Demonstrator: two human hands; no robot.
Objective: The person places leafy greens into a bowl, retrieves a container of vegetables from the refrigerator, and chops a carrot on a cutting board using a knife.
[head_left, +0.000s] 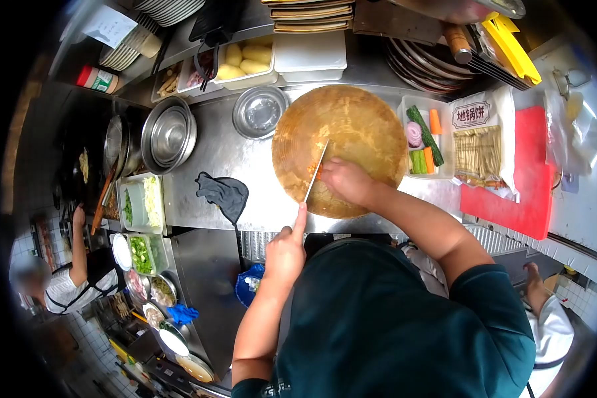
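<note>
My left hand [285,255] is wrapped round the handle of a knife [317,169], its index finger stretched toward the blade. The blade stands over a round wooden chopping board [365,113]. Just right of the blade, my right hand [341,179] presses curled fingers on small orange pieces [316,174], which are partly hidden beneath them. Right of the board, a white container [411,102] holds cut carrot, cucumber and a purple onion piece.
Metal bowls [169,134] and a dark cloth [222,196] lie left of the board. A red board [534,172] is at right. Stacked plates [418,66] stand behind. A co-worker [73,285] is at far left by a wok.
</note>
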